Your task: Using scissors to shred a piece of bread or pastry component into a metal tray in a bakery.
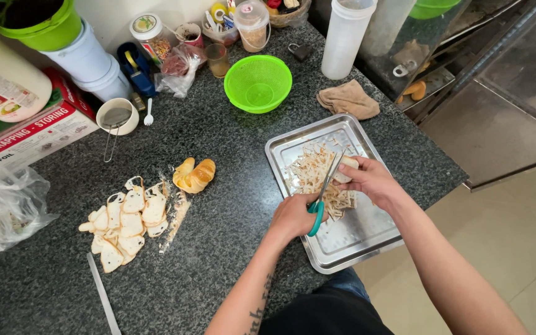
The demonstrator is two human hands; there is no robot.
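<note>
Over the metal tray (pixel 367 239) we go: the left hand (pixel 294 217) is wrapped round the teal handles of the scissors (pixel 322 197), blades angled up toward one o'clock and parted a little. The right hand (pixel 370 181) pinches a pale piece of bread (pixel 348 169) at the blade tips, fingers closed on it. Under both hands lies a heap of thin bread strips (pixel 314 170), filling the tray's upper left part. By my reading this is the cutting step, mid-snip, with the piece being shredded into strips that drop on the heap. The next cut looks to call for the right hand feeding the piece further between the blades while its fingertips keep clear of the edges.

Now the table (pixel 218 248): dark speckled stone. At nine o'clock from the tray sits a small golden bun (pixel 195 175), and further on, a scatter of cut crusts and bread slices (pixel 125 220) with crumbs beside. A knife (pixel 103 296) lies near the lower edge at seven o'clock. At twelve o'clock there is a green plastic colander (pixel 258 83), a folded brown cloth (pixel 348 99) to its right, and a tall white container (pixel 345 37) behind. Jars, tubs and a foil box (pixel 29 133) crowd the far left. Pale floor tiles (pixel 516 236) show at three o'clock.
</note>
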